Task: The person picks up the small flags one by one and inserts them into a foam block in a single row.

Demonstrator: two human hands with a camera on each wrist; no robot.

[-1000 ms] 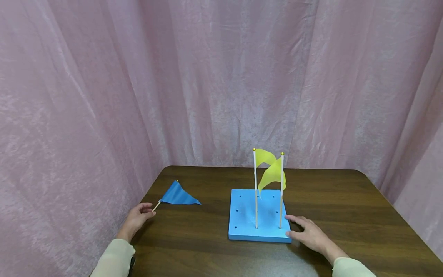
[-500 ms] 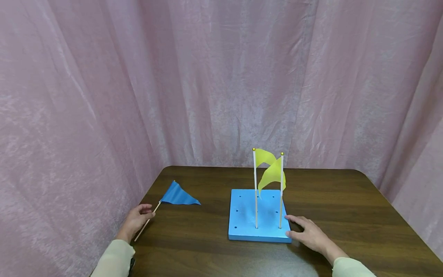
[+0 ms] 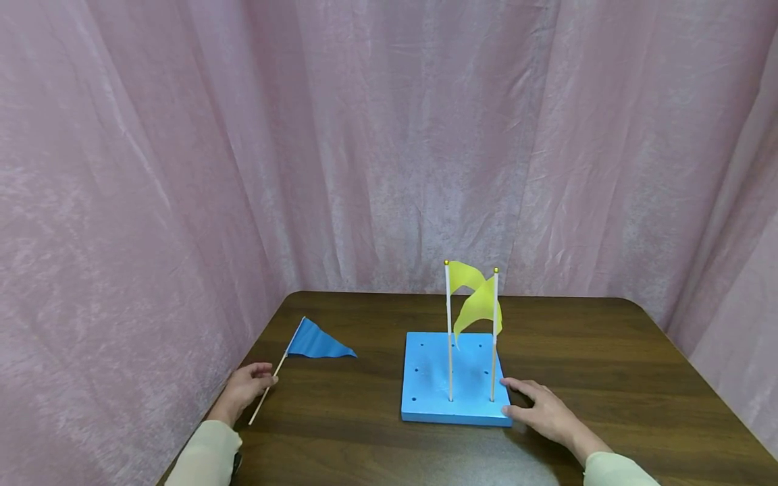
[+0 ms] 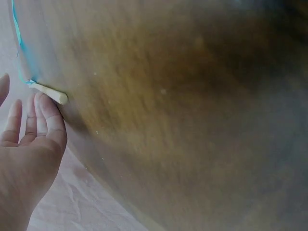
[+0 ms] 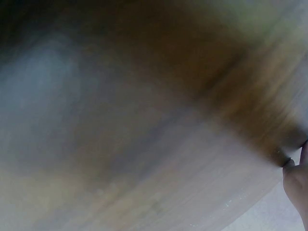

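A small blue flag (image 3: 317, 343) on a thin wooden stick (image 3: 267, 390) lies near the table's left edge. My left hand (image 3: 246, 390) rests beside it, fingers straight. In the left wrist view the fingertips (image 4: 48, 110) touch the stick's end (image 4: 50, 92), not wrapped round it. A blue square base (image 3: 428, 388) with several holes stands mid-table. Two yellow flags (image 3: 477, 304) stand upright in it on white poles. My right hand (image 3: 543, 412) lies flat on the table, fingers and thumb against the base's near right corner. The right wrist view is blurred and shows only a fingertip (image 5: 294, 179).
The dark wooden table (image 3: 608, 364) has rounded far corners. Pink curtains (image 3: 365, 135) hang close behind it and along both sides. The left hand sits right at the table's left edge (image 4: 96, 178).
The blue flag's stick has slid out past my left hand; its lower end now shows below the hand, and the flag has swung slightly right. The right hand and base have not moved.
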